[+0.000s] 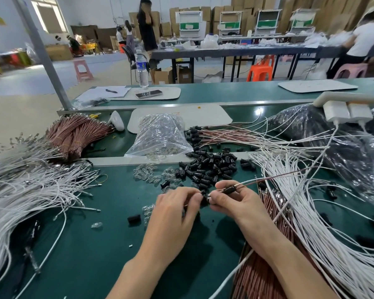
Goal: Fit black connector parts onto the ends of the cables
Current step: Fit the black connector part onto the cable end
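Black connector part point(204, 199) pinched by left hand point(177, 205), cable point(257, 182) by right hand point(235, 200); few finished cables point(220, 134) at one o'clock, I judge.

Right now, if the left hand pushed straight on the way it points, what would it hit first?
The left hand would likely meet the right hand first, just past the black connector both pinch; depth is unclear.
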The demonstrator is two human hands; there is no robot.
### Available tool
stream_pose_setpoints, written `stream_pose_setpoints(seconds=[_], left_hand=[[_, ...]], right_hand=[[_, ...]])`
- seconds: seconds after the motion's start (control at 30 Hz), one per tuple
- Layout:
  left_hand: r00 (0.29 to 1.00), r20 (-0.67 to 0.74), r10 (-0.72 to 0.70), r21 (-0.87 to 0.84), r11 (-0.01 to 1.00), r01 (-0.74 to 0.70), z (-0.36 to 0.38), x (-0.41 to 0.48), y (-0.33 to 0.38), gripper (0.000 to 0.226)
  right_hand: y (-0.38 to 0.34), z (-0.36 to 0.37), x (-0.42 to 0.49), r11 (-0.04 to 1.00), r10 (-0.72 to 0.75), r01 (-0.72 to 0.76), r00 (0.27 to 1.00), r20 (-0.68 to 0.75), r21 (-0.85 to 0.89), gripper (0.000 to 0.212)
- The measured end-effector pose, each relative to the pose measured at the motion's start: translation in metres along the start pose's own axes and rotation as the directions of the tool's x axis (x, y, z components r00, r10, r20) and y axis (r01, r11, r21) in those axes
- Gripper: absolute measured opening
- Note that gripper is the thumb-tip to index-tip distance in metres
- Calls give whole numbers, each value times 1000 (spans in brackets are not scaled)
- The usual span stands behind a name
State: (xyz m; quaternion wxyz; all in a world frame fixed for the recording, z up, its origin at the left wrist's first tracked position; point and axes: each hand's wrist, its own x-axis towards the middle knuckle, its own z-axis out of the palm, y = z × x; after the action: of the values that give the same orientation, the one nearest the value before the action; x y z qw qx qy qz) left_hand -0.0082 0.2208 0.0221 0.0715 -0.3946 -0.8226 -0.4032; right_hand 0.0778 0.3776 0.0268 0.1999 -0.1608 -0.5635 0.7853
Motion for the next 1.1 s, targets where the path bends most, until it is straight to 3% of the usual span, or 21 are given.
stream_pose_setpoints(seconds=[0.1, 0.2, 0.3, 0.43, 0.7, 0.8, 0.87, 0.93, 1.1], left_hand=[[994, -31, -102, 175, 979, 106, -26, -15, -19, 36], [968, 93, -234, 345, 919, 189, -41, -38, -38, 52], [944, 167, -283, 372, 905, 206, -37, -43, -42, 54], [961, 157, -226, 366, 917, 155, -24, -26, -40, 49], [996, 8, -94, 310, 947, 87, -3, 14, -39, 20], [994, -108, -5, 292, 956, 36, -3, 14, -39, 16], [975, -216, 54, 237, 971, -1, -3, 11, -37, 18], [963, -269, 30, 76, 997, -10, -2, 9, -26, 22], [944, -253, -211, -380, 919, 104, 24, 19, 13, 19]], right_hand=[[-1, -4, 3, 993, 45, -40, 998, -37, 115, 33], [-3, -5, 4, 978, 71, -63, 997, -32, 201, 40], [-4, -4, 4, 968, 72, -63, 997, -29, 241, 39], [-4, -3, 4, 966, 71, -62, 997, -28, 252, 38], [-6, -2, 4, 959, 73, -56, 996, -51, 278, 37], [-7, -3, 4, 951, 71, -54, 996, -45, 305, 35], [-7, -3, 5, 946, 74, -57, 996, -42, 319, 33], [-7, -2, 6, 944, 77, -60, 996, -37, 325, 32], [-4, -1, 11, 946, 72, -51, 996, -54, 321, 31]])
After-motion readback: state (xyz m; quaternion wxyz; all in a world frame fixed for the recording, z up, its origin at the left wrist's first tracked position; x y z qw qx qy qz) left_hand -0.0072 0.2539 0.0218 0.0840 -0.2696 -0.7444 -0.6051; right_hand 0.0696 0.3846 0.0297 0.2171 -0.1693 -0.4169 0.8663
